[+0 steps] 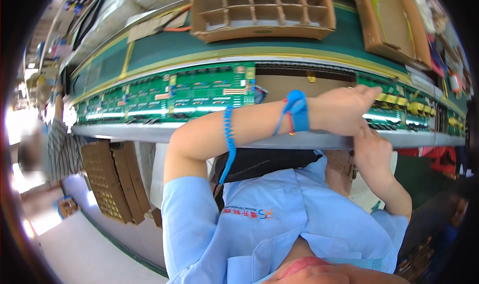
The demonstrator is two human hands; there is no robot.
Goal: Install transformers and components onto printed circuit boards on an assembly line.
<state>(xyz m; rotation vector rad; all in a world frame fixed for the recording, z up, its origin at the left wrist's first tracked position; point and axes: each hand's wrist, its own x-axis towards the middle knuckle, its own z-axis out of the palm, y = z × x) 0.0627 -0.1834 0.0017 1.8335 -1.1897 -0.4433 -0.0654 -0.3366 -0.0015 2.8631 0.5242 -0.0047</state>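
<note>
Both left hand point(344, 109) and right hand point(373, 152) meet at the left end of the circuit board with yellow parts point(399, 107), left fingers bent over its edge, right fingers against the left hand's near side; cannot tell whether either grasps anything. Left of that board, across a gap, sits a long green panel point(199, 92); beyond and to its left, a divided carton point(262, 33); directly beyond, an open carton point(368, 24). Also left of the board: blue wristband point(300, 117) on the left wrist, coiled blue cord point(229, 132) farther up the forearm.
</note>
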